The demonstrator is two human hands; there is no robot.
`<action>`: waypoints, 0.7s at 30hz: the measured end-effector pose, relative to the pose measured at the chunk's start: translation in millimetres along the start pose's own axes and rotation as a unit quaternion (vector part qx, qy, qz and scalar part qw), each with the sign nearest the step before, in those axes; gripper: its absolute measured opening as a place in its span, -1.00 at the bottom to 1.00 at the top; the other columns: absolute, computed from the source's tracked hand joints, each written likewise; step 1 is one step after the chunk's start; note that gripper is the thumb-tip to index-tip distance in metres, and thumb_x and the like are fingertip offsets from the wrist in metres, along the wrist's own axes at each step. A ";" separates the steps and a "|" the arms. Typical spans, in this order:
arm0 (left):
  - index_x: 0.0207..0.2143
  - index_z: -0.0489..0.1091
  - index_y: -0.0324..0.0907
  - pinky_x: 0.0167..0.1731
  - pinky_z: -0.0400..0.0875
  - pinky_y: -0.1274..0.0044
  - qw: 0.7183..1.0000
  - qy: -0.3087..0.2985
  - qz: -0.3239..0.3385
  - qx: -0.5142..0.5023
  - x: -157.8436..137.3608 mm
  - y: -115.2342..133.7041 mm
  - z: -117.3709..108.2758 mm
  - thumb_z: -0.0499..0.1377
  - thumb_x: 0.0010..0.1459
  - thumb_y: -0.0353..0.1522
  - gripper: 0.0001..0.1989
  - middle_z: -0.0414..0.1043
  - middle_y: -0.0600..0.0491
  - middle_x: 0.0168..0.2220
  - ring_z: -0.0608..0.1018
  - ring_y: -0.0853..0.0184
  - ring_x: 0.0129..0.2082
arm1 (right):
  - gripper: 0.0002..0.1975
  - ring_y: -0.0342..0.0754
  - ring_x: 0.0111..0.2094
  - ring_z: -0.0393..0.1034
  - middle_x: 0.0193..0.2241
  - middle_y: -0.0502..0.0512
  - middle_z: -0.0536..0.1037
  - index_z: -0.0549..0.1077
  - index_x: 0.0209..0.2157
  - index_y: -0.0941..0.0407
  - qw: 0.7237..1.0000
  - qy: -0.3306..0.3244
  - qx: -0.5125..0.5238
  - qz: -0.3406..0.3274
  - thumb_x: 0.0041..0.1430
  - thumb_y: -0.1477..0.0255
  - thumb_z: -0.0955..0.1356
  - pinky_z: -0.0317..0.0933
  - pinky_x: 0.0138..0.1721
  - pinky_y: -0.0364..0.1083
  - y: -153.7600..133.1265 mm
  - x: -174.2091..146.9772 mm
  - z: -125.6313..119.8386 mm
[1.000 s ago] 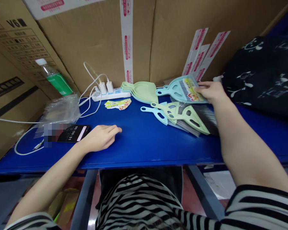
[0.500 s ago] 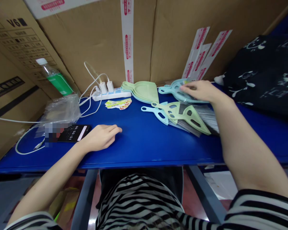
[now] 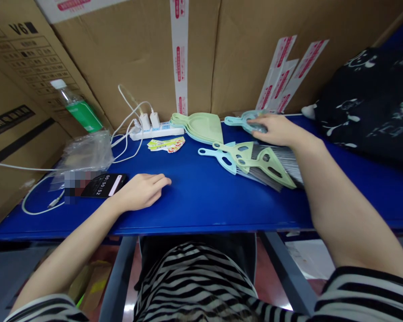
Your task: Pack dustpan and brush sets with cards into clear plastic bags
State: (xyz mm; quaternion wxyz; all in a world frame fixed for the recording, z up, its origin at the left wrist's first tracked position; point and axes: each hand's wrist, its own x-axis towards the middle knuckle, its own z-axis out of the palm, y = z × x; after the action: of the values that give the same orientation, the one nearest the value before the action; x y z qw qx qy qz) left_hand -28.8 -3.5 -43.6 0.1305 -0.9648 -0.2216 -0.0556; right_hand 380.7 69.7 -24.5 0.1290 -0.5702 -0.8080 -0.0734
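Right hand [image 3: 268, 127] has shifted from the right edge to atop the light-blue dustpan [image 3: 239, 120], likely set down; dustpan sits under slightly spread fingers, pinch can't tell; left hand [image 3: 144, 190] loosely curled, holding nothing visible; hand brushes [image 3: 285, 177] just below right fingers.

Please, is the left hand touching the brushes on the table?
Apart. The head view shows it plainly: a wide strip of blue table lies between the left hand and the brushes.
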 end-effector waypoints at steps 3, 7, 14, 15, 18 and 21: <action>-0.13 0.32 -0.19 -0.41 0.34 0.55 1.000 0.000 0.002 -0.001 -0.1 -0.4 0.4 -0.08 0.29 -0.50 -0.78 0.46 0.08 -0.38 0.53 0.36 -0.46 | -0.42 0.33 0.02 0.44 0.01 0.50 0.53 0.50 0.07 0.39 0.998 -0.011 -0.014 0.066 0.11 0.39 0.19 0.25 0.08 0.21 -7.9 0.2 2.1; -0.13 0.32 -0.18 -0.40 0.35 0.55 1.000 -0.008 -0.006 -0.001 0.0 -0.9 0.6 -0.07 0.29 -0.50 -0.78 0.47 0.08 -0.38 0.53 0.36 -0.46 | -0.43 0.29 0.02 0.43 0.02 0.42 0.53 0.48 0.10 0.32 0.993 0.002 -0.021 0.117 0.12 0.42 0.17 0.27 0.05 0.15 -21.6 -1.6 -0.4; -0.13 0.33 -0.18 -0.42 0.34 0.55 1.000 -0.004 -0.002 -0.003 0.6 0.0 -0.1 -0.06 0.28 -0.50 -0.77 0.45 0.09 -0.40 0.51 0.37 -0.47 | -0.47 0.34 0.11 0.34 0.10 0.44 0.47 0.43 0.16 0.28 0.975 -0.019 -0.010 0.223 0.22 0.46 0.17 0.25 0.02 0.16 -46.8 -5.7 -12.9; -0.13 0.33 -0.18 -0.42 0.34 0.55 1.000 -0.004 -0.002 -0.003 0.6 0.0 -0.1 -0.06 0.28 -0.50 -0.77 0.45 0.09 -0.40 0.51 0.37 -0.47 | -0.48 0.35 0.12 0.33 0.10 0.45 0.47 0.43 0.16 0.27 0.972 -0.017 -0.012 0.235 0.23 0.46 0.17 0.25 0.02 0.17 -50.1 -6.1 -14.5; -0.14 0.33 -0.19 -0.43 0.34 0.55 1.000 0.004 0.004 0.000 0.3 -0.2 -0.1 -0.08 0.29 -0.50 -0.77 0.45 0.08 -0.40 0.50 0.37 -0.49 | -0.52 0.37 0.15 0.28 0.09 0.50 0.45 0.44 0.14 0.28 0.966 -0.010 -0.018 0.258 0.26 0.45 0.18 0.24 0.02 0.16 -56.0 -6.6 -17.2; -0.14 0.33 -0.19 -0.43 0.34 0.55 1.000 0.000 0.004 0.003 0.3 -0.3 -0.3 -0.08 0.29 -0.50 -0.77 0.45 0.08 -0.40 0.50 0.37 -0.49 | -0.53 0.36 0.13 0.30 0.09 0.52 0.42 0.44 0.14 0.28 0.961 -0.011 -0.025 0.276 0.28 0.46 0.18 0.24 0.02 0.14 -54.8 -6.4 -16.0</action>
State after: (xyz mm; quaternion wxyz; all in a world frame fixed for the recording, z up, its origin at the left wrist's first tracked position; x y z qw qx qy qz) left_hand -28.7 -3.1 -43.2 0.1331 -0.9653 -0.2181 -0.0545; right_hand 333.2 41.2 -9.5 0.1212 -0.7750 -0.6184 -0.0488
